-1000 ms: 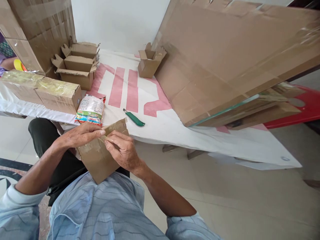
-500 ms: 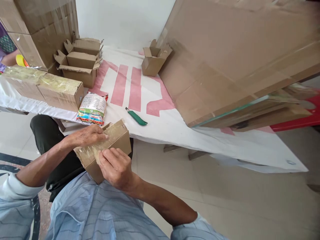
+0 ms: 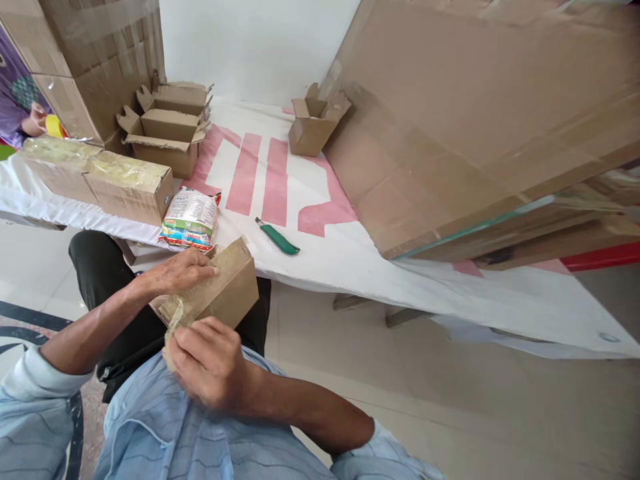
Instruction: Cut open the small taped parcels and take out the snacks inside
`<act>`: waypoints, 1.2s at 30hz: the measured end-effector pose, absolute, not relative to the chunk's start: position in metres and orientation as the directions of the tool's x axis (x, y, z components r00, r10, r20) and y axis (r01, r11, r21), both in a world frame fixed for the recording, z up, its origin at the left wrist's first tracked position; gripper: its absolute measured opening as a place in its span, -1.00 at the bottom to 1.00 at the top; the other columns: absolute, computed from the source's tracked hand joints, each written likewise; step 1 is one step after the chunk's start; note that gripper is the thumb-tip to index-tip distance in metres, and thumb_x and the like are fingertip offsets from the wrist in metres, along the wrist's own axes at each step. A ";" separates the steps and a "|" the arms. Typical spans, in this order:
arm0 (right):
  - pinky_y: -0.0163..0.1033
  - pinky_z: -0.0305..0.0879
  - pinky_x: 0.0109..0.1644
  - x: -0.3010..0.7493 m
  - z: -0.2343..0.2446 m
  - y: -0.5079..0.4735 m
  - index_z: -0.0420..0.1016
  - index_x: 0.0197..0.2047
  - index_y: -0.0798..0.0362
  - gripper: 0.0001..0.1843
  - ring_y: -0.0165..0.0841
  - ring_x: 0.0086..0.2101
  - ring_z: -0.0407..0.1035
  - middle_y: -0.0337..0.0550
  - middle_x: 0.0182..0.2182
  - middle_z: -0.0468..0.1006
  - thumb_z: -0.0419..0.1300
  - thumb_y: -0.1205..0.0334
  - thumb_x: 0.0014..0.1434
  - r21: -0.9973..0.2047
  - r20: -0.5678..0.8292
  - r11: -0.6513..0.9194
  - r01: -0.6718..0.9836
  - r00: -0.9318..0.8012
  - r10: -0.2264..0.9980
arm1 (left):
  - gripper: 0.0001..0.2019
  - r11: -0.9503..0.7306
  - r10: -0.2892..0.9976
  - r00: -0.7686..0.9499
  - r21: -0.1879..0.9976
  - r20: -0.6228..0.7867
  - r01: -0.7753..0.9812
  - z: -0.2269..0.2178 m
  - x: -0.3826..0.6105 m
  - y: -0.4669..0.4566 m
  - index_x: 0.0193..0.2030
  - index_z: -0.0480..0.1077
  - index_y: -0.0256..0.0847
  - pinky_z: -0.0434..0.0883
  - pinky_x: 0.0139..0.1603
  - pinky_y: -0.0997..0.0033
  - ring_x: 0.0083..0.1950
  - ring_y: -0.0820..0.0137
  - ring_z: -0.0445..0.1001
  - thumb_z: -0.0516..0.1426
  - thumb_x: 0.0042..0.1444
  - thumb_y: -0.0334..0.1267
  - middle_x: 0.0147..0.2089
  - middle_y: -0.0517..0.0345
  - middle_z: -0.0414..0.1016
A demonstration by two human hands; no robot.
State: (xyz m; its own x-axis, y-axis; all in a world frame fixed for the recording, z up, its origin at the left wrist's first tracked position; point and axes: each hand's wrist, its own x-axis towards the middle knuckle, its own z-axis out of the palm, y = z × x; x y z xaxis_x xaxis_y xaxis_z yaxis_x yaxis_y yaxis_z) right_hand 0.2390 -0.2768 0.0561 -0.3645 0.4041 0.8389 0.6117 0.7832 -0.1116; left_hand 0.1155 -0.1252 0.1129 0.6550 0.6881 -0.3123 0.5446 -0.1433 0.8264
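Note:
A small cardboard box (image 3: 231, 291) rests on my lap, tilted, its top partly covered by clear yellowish packing tape (image 3: 179, 312). My left hand (image 3: 185, 272) grips the box's far-left edge, fingers bent over the top. The tape's loose end is pinched in my right hand (image 3: 207, 363), pulled up off the near end of the box toward my body. On the table just beyond lie a printed plastic packet (image 3: 191, 219) and a green box cutter (image 3: 279, 238) with its blade tip showing.
Two taped boxes (image 3: 127, 190) stand at the table's left edge, with open boxes (image 3: 167, 137) behind. Another open box (image 3: 314, 130) sits by a large cardboard sheet (image 3: 465, 120) on the right. At far left, a person's hand (image 3: 36, 121) is near a yellow tape roll (image 3: 55, 127).
My right hand has moved down and left toward my body, drawing the tape away from the box top. My left hand stays on the box. The view has shifted slightly.

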 end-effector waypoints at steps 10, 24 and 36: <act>-0.21 0.27 -0.33 0.242 0.065 -0.279 0.59 -0.37 -0.01 -0.73 -0.41 -0.42 0.30 -0.26 -0.38 0.56 0.37 0.45 0.37 -0.079 0.911 0.966 0.245 -0.375 0.169 | -0.52 -0.079 0.730 0.585 0.806 -0.355 0.587 0.109 0.136 -0.123 -0.54 0.17 -0.12 0.02 -0.49 0.39 -0.48 0.45 0.12 0.26 0.25 0.03 -0.50 0.26 0.16; -0.04 0.54 -0.23 0.322 0.101 -0.242 0.71 -0.29 -0.08 -0.60 -0.27 -0.48 0.50 -0.22 -0.51 0.58 0.35 -0.13 0.52 -0.798 0.509 0.546 -0.254 0.199 0.837 | -0.57 -0.623 0.556 0.823 0.713 0.113 0.323 0.199 0.193 -0.066 -0.43 0.32 -0.17 0.15 -0.34 0.37 -0.39 0.43 0.18 0.20 0.44 -0.01 -0.46 0.24 0.22; -0.15 0.50 -0.43 0.355 0.075 -0.218 0.77 -0.25 -0.06 -0.59 -0.36 -0.56 0.41 -0.25 -0.48 0.60 0.57 -0.25 0.23 -0.822 0.334 0.435 -0.368 0.308 0.891 | -0.58 -0.755 0.655 0.740 0.111 0.150 0.646 0.182 0.364 0.003 0.35 0.61 -0.39 0.44 0.27 -0.03 0.32 -0.20 0.62 0.12 0.52 -0.25 0.27 -0.46 0.66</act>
State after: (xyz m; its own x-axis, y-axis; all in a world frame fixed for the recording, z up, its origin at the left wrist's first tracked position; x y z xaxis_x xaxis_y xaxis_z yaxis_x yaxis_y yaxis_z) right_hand 0.3553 -0.2178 0.0746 0.3079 0.8908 0.3343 -0.3679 0.4355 -0.8216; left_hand 0.3638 0.0034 0.1817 0.7403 0.6553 0.1502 0.6459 -0.7553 0.1113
